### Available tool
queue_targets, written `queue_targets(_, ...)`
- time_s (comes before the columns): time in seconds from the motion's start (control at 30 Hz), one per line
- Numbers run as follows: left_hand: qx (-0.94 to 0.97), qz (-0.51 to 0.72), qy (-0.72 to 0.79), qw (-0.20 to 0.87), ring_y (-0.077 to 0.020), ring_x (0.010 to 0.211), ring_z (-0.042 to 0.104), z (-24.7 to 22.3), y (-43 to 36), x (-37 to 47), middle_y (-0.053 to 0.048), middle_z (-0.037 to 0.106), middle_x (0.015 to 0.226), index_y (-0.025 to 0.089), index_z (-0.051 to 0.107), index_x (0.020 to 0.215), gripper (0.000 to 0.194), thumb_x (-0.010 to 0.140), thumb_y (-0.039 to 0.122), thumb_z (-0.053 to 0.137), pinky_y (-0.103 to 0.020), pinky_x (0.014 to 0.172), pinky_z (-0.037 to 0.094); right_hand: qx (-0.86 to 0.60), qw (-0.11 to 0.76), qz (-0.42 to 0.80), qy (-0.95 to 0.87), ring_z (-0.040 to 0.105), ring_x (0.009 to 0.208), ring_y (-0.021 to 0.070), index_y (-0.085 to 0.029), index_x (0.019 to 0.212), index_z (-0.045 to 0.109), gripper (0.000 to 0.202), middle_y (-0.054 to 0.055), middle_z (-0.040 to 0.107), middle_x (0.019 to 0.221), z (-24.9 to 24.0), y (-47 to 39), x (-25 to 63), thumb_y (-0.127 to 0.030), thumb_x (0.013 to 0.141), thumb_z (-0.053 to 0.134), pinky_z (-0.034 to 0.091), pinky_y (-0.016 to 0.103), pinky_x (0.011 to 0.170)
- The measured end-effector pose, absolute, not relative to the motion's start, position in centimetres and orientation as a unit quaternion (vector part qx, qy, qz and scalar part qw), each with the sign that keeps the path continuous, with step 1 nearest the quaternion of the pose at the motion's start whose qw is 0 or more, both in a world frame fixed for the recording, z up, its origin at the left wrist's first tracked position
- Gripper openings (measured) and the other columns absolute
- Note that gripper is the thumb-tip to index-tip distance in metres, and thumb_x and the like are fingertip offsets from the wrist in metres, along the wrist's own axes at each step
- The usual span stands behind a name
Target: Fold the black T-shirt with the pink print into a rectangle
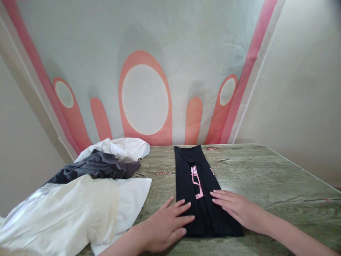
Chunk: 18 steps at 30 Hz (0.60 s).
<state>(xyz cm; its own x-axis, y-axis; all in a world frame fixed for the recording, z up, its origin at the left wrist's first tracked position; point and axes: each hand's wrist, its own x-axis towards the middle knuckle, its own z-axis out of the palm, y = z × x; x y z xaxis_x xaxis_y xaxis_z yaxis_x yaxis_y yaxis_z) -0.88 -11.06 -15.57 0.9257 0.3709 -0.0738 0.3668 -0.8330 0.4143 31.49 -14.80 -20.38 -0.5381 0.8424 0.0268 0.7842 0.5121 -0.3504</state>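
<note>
A black T-shirt [186,185] lies on the table, its sides folded inward into a long narrow strip. Part of a pink print shows through the gap down its middle. My left hand [169,222] rests on the near left side of the shirt, fingers spread. On the opposite edge lies my right hand [236,208], its fingers stretched flat over the cloth. Neither hand grasps anything.
Left of the shirt, a loose pile holds a cream garment [66,213], a dark grey garment [103,165] and a white garment [125,147]. The wood-patterned table [269,177] ends at a wall with a pink and grey printed backdrop [181,42].
</note>
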Motion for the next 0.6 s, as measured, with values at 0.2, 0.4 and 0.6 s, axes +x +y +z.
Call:
queue_targets(0.2, 0.965, 0.014, 0.16, 0.205, -0.0136, 0.122, 0.04, -14.4, -10.9, -2.6, 0.004, 0.042, 0.134, 0.035, 0.037, 0.13, 0.048, 0.086, 0.017, 0.04, -0.032, 0.108, 0.023, -0.42, 0.1, 0.165, -0.887, 0.038, 0.124, 0.0179, -0.036, 0.131, 0.037, 0.049, -0.004, 0.039, 0.135, -19.3, -19.0, 34.0, -0.015, 0.087, 0.037, 0.031, 0.037, 0.106)
queue_targets(0.4, 0.992, 0.017, 0.066, 0.104, -0.0169, 0.125, 0.036, -16.4, -8.9, 0.0, -0.004, 0.043, 0.134, 0.025, 0.04, 0.129, 0.04, 0.091, 0.018, 0.034, -0.038, 0.108, 0.021, -0.349, 0.112, 0.034, -0.93, 0.041, 0.121, 0.0177, -0.024, 0.133, 0.037, 0.047, 0.004, 0.049, 0.128, -19.1, -18.4, 32.4, -0.011, 0.088, 0.04, 0.03, 0.037, 0.106)
queue_targets(0.6, 0.983, 0.035, 0.102, 0.146, -0.0182, 0.127, 0.032, -17.6, -7.8, 1.3, -0.006, 0.036, 0.138, 0.023, 0.036, 0.131, 0.056, 0.078, 0.016, 0.048, -0.038, 0.108, 0.021, -0.345, 0.154, 0.112, -0.919, 0.046, 0.116, 0.0173, -0.02, 0.118, 0.052, 0.037, 0.007, 0.055, 0.123, -19.7, -15.8, 31.9, -0.007, 0.086, 0.038, 0.036, 0.035, 0.101)
